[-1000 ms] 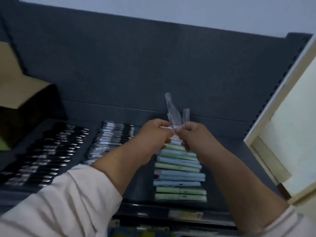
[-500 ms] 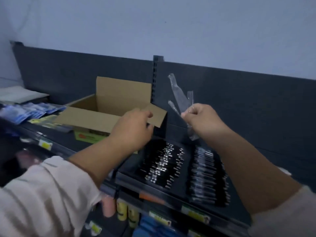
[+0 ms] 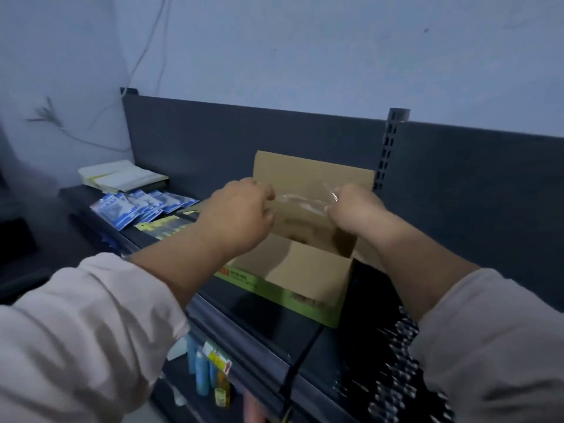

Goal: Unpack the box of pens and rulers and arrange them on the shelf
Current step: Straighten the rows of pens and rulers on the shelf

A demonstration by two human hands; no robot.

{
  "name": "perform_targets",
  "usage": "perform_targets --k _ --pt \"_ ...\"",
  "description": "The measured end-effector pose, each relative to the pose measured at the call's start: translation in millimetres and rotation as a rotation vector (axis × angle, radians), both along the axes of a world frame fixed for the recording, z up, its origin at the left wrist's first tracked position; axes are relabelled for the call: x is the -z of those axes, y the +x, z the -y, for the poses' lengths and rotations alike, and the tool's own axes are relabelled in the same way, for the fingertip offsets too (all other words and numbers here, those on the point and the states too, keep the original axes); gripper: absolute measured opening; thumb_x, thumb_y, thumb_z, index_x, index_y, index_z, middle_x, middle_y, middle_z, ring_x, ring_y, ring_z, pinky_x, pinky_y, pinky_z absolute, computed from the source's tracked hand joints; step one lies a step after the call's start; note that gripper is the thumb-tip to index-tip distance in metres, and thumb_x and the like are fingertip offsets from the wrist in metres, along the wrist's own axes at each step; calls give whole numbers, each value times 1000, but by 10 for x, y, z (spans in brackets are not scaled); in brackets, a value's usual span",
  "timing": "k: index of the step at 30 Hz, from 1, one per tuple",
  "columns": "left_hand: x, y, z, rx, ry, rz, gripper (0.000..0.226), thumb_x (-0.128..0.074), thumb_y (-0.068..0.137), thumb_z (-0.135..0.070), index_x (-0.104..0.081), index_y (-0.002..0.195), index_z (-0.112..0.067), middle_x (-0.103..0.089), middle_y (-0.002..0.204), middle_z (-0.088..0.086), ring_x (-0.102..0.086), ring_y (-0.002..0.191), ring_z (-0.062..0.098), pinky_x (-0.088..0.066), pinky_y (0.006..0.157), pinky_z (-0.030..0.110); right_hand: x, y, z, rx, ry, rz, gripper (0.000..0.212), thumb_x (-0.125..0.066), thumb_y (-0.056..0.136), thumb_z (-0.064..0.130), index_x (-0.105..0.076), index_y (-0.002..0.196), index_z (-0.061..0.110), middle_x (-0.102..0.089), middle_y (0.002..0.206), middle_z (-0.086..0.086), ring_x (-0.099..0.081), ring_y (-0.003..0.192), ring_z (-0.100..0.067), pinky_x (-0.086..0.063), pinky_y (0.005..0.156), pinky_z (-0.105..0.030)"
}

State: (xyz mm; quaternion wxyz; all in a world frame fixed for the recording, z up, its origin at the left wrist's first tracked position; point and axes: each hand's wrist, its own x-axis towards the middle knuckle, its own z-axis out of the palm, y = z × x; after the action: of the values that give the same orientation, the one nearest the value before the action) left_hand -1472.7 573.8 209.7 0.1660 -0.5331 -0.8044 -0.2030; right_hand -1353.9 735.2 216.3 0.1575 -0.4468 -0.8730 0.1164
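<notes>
An open cardboard box point(image 3: 308, 273) with a green band stands on the dark shelf point(image 3: 262, 319), its back flap upright. Above its opening I hold a clear plastic wrapper point(image 3: 305, 201) stretched between both hands. My left hand point(image 3: 241, 215) pinches the wrapper's left end, and my right hand point(image 3: 355, 209) grips its right end. The inside of the box is dark and mostly hidden. Rows of black pens point(image 3: 393, 370) lie on the shelf to the right of the box, partly covered by my right sleeve.
Blue packets point(image 3: 137, 207) and a yellow-labelled pack point(image 3: 164, 227) lie on the shelf left of the box, with a white stack point(image 3: 122, 178) behind them. A slotted upright point(image 3: 389, 148) rises behind the box. Small bottles point(image 3: 203, 377) stand on the lower shelf.
My view swung left from the pen rows to the box. My right hand carried the wrapper over the box, and my left hand took hold of its other end.
</notes>
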Motion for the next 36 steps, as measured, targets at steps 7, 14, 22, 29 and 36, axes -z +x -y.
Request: perform_targets --k 7,14,22,29,36 --pt "114 -768 -118 -36 22 34 29 -51 93 -32 -59 118 -20 -58 110 5 -54 100 25 -47 85 42 134 -586 -218 15 -98 48 32 -56 92 38 -62 105 9 -65 83 -5 -63 73 -23 -55 73 -36" --pt "166 -1594 -17 44 52 76 35 -53 93 -34 -55 126 -20 -57 119 5 -54 107 24 -46 89 40 -135 -1079 236 -38 -68 73 36 -50 97 34 -52 130 19 -57 118 -4 -48 93 -19 -36 80 -32" --pt "203 -2969 566 85 26 109 40 -54 93 -33 -53 129 -17 -56 122 9 -54 110 29 -44 89 39 -204 -2465 1392 -133 16 -112 35 -43 99 24 -50 130 10 -53 132 -9 -51 117 -26 -40 89 -32" --pt "598 -3866 777 118 -82 209 36 -55 92 -33 -55 124 -18 -56 124 8 -53 112 26 -40 86 34 723 -3603 1921 -161 -98 -211 29 -41 98 16 -51 126 10 -50 130 -11 -50 114 -25 -41 93 -33" --pt "1128 -4414 518 214 -240 299 42 -55 93 -35 -50 131 -18 -52 130 6 -49 117 23 -39 89 30 1599 -4079 1498 -49 -188 -178 35 -37 101 14 -46 135 8 -41 141 -9 -39 126 -21 -30 102 -26"
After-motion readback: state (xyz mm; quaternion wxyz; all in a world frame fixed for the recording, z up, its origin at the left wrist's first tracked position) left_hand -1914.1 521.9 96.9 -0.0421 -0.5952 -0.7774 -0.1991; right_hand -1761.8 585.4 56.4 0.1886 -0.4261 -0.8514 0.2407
